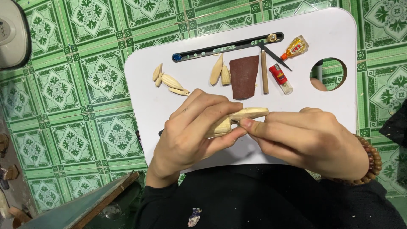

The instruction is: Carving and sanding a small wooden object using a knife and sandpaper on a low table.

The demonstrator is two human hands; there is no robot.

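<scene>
Two hands clamped on one pale wood piece, held just above the near half of the white table: left hand wrapped around the thicker lower end, fingers curled over the top and thumb underneath; right hand pinching the slimmer upper end between thumb and forefinger, beaded bracelet at the wrist. Probably light, stiff and dry to the touch, smooth enough to slide a little under loose fingers; narrow end likely the weak spot, so best gripped around the thick body, with only gentle pressure near the tip. Farther back on the table, well apart from the hands: cluster of small carved pieces at left, two more pale pieces beside a brown sandpaper sheet, thin wooden stick just right of the sheet, red lighter, small yellow bottle near the far edge, dark pointed tool angled between them. Long black slot across the far side, round hole at the right. Nothing lying between hands and body; loose items crowded only along the far half, so easily knocked by a reach forward. Green patterned tile floor all around, dark clothing below.
</scene>
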